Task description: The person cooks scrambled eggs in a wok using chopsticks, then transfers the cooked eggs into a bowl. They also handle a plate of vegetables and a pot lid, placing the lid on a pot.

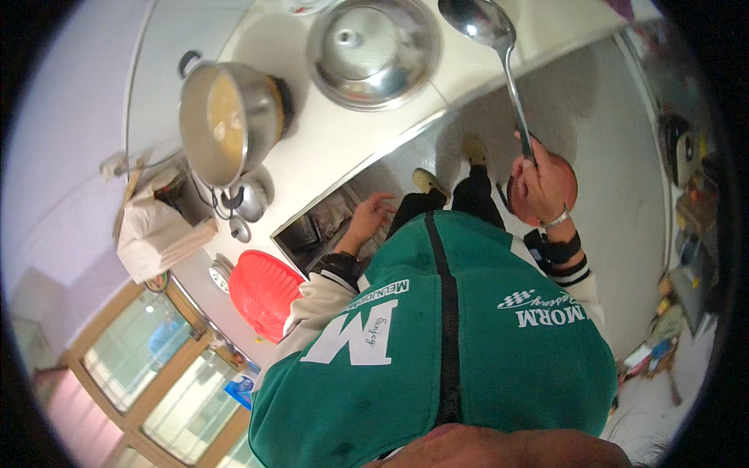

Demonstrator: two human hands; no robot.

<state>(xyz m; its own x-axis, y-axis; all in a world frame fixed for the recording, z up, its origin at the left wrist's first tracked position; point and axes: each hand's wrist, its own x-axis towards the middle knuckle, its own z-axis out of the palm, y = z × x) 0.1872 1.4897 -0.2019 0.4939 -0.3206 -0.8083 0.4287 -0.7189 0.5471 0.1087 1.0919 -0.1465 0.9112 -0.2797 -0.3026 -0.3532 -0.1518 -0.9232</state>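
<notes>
My right hand (539,178) grips the dark handle end of a large metal serving spoon (510,76). The spoon's bowl points away from me, over the edge of the counter. My left hand (371,219) hangs low at my left side, beside the counter, with its fingers apart and nothing in it. On the counter at the left stands a deep steel pot (260,123) with pale brown liquid (225,123) inside. A round steel lid or covered dish (371,55) rests farther along the counter. Behind my right hand is a round reddish object (564,193), partly covered.
A red ribbed plastic basket or bowl (260,289) is near my left sleeve. Small metal lidded vessels (253,200) and a beige paper or cloth bag (155,234) are by the pot. The counter's edge (404,136) runs diagonally before me. Mixed items (655,351) lie at the far right.
</notes>
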